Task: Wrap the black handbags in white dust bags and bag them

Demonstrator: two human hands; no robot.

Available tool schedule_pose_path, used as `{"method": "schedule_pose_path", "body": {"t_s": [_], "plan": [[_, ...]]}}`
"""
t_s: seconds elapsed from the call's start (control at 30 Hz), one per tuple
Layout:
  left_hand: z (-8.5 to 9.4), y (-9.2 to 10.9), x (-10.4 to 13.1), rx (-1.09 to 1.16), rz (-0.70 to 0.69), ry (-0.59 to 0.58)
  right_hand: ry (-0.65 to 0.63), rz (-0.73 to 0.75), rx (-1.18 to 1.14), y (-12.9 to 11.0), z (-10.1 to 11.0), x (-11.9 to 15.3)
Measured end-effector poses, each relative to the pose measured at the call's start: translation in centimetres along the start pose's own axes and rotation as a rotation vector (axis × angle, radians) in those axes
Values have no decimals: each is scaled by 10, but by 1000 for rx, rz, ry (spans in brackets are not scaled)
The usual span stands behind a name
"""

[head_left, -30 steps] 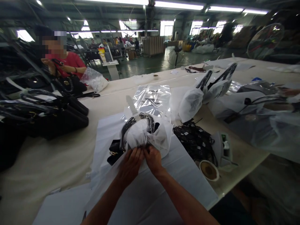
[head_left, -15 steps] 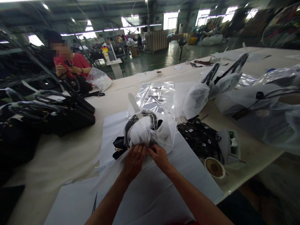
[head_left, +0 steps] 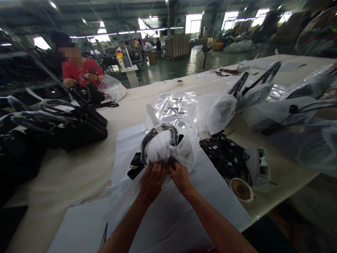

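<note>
A black handbag (head_left: 135, 166) lies on white paper in front of me, partly covered by thin white wrapping (head_left: 158, 147). Its handles (head_left: 172, 134) stand up, covered in clear plastic. My left hand (head_left: 153, 181) presses its bent fingers together on the near edge of the wrapping. Close beside it, my right hand (head_left: 180, 175) pinches the same wrapping near the bag's middle. The fingertips of both hands are partly hidden in the folds. A clear plastic bag (head_left: 179, 107) lies flat just beyond the handbag.
Black handbags (head_left: 71, 130) stand at the left. On the right are a pile of black straps (head_left: 223, 154), a tape roll (head_left: 241, 189) and wrapped bags (head_left: 221, 112). Across the table a person in red (head_left: 81, 72) handles a black bag. Scissors (head_left: 104, 233) lie near my left forearm.
My hands stay at the wrapping, with the right fingers slightly more curled. The person in red has lowered their hands and the black bag. The view has shifted slightly.
</note>
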State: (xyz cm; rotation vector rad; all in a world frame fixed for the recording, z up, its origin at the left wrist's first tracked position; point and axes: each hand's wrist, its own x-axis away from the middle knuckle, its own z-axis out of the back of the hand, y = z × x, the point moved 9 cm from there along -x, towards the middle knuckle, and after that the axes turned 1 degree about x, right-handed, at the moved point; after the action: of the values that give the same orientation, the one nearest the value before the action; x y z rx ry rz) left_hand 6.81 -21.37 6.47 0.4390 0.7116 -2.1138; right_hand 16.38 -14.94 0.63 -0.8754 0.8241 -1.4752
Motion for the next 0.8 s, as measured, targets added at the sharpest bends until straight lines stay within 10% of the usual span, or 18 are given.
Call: {"method": "schedule_pose_path", "body": {"t_s": [0.43, 0.63, 0.8], "plan": [[1, -17, -2, 279, 173, 0, 107, 3, 287, 41, 35, 9], [14, -21, -6, 345, 197, 65, 20, 324, 43, -4, 15, 36], [6, -5, 9, 188, -17, 59, 328, 177, 142, 40, 108, 28]]}}
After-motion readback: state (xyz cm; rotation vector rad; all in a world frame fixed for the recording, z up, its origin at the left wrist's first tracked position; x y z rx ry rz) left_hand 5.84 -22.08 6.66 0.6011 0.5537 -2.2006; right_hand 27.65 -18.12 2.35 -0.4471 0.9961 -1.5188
